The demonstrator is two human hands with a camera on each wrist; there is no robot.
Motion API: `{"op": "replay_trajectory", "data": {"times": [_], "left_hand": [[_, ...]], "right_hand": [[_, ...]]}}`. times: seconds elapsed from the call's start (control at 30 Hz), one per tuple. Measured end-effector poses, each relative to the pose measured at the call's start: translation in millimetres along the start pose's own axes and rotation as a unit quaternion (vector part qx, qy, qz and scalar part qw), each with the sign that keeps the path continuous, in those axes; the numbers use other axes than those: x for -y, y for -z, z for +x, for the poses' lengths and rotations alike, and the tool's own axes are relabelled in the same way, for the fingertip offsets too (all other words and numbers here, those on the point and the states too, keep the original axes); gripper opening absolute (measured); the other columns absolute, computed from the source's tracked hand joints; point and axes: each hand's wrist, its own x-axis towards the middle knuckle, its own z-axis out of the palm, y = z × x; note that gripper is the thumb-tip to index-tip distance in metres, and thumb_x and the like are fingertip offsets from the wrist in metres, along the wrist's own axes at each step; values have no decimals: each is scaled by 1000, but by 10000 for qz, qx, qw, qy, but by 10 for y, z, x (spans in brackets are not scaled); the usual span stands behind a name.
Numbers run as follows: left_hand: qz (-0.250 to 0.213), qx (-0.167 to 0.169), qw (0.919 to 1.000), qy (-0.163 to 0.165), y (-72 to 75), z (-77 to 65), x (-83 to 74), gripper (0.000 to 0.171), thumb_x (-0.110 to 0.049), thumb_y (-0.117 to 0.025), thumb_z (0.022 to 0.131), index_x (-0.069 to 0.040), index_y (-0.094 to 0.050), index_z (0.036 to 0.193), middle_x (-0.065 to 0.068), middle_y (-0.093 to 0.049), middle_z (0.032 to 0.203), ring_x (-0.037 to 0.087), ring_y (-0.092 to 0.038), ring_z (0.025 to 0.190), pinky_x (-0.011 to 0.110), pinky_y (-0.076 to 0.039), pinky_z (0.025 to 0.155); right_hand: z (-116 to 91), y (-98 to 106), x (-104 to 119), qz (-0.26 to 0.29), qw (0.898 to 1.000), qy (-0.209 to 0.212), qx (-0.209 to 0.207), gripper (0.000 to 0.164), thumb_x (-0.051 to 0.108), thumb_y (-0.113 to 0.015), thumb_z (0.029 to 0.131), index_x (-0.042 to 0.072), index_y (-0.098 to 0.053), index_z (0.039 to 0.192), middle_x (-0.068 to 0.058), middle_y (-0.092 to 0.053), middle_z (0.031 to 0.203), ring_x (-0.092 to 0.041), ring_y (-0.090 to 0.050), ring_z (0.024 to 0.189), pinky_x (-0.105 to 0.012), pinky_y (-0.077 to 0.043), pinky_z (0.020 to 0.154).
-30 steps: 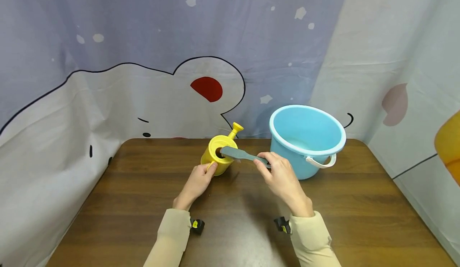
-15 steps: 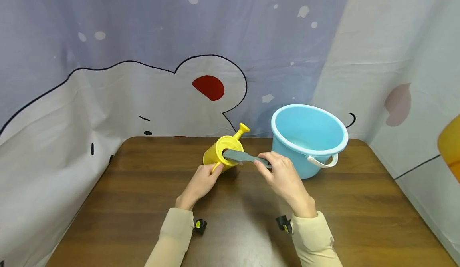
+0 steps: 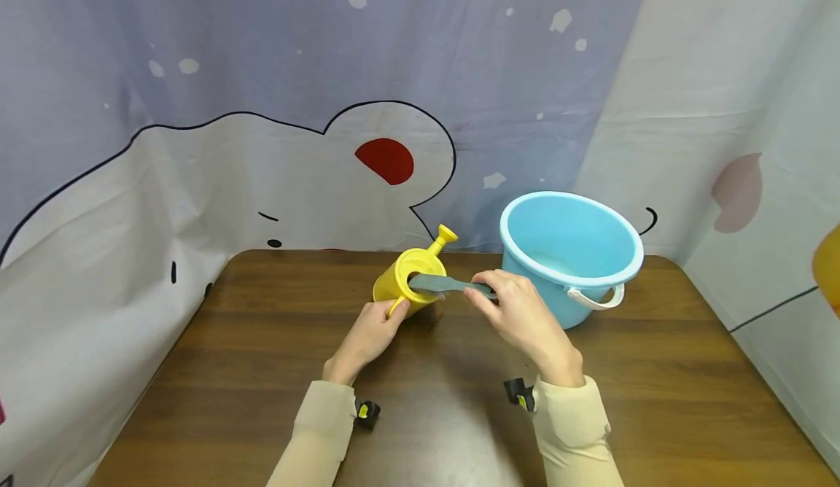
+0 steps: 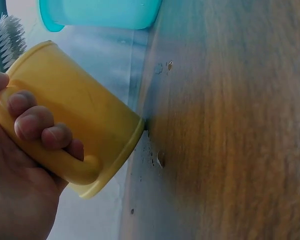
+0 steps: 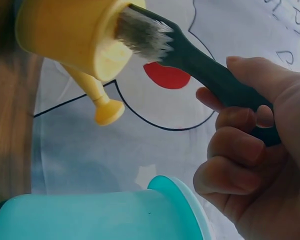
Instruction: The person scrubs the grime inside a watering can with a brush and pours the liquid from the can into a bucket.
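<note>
My left hand [image 3: 366, 335] grips the handle of a yellow watering can [image 3: 391, 285], its fingers wrapped round it in the left wrist view. The can tilts to the right, with its lower edge at the tabletop and its spout [image 5: 92, 92] pointing away from me. My right hand [image 3: 528, 321] holds a grey-green scrubbing brush [image 3: 453, 285] by the handle. The brush head reaches into the can's top opening, and its pale bristles [image 5: 146, 37] show partly outside the rim in the right wrist view. The bristle tip inside the can is hidden.
A light blue bucket [image 3: 554, 294] with a white handle [image 3: 596, 299] stands at the back right, close to my right hand. Small wet drops [image 4: 161, 159] lie on the wooden table [image 3: 262, 370]. A printed curtain [image 3: 295, 195] hangs behind the table's back edge.
The watering can has tipped further to the right in my left hand. The brush head has gone deeper into its opening. The whole view has shifted slightly; the bucket stands where it was.
</note>
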Motion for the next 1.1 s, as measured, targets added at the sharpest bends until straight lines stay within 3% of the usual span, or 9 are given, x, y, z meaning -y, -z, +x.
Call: {"op": "replay_trajectory", "data": {"times": [0.37, 1.1], "left_hand": [[290, 107, 9994, -126, 3, -11, -27, 45, -37, -49, 102, -16, -40, 63, -10, -29, 58, 4, -27, 53, 24, -26, 52], [494, 321, 9978, -303, -57, 0, -78, 47, -41, -50, 101, -17, -40, 61, -10, -30, 54, 4, -26, 48, 23, -25, 49]], "right_hand": [[46, -65, 13, -158, 9997, 3, 211, 17, 19, -68, 92, 3, -68, 97, -3, -65, 86, -18, -57, 73, -36, -48, 70], [68, -653, -86, -213, 9996, -44, 167, 13, 15, -67, 92, 5, -61, 97, -2, -59, 80, -17, -54, 65, -32, -46, 60]]}}
